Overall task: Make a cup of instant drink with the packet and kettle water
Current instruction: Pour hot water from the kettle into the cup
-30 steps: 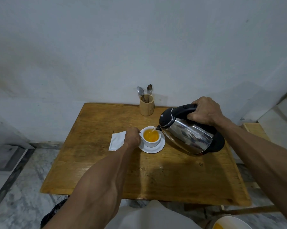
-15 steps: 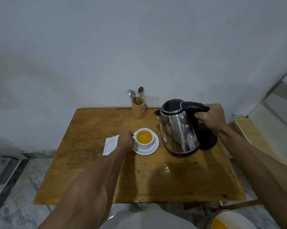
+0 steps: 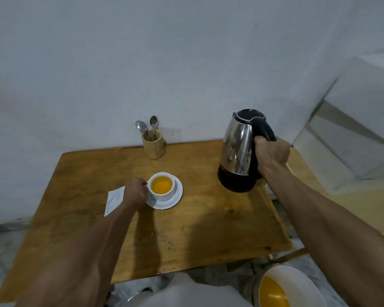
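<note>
Wooden table (image 3: 200, 229) against white wall, your right hand (image 3: 272, 157) wrapped round upright kettle (image 3: 239, 151) handle – right of centre, your left hand (image 3: 135, 192) pinching cup (image 3: 162, 187) handle, cup full – orange drink, on saucer (image 3: 175, 199).

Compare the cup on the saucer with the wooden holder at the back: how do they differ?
The cup is white, holds orange liquid and sits on a saucer; the wooden holder is tan, holds two spoons and stands directly on the table. The left hand touches only the cup. Both stand upright.
</note>
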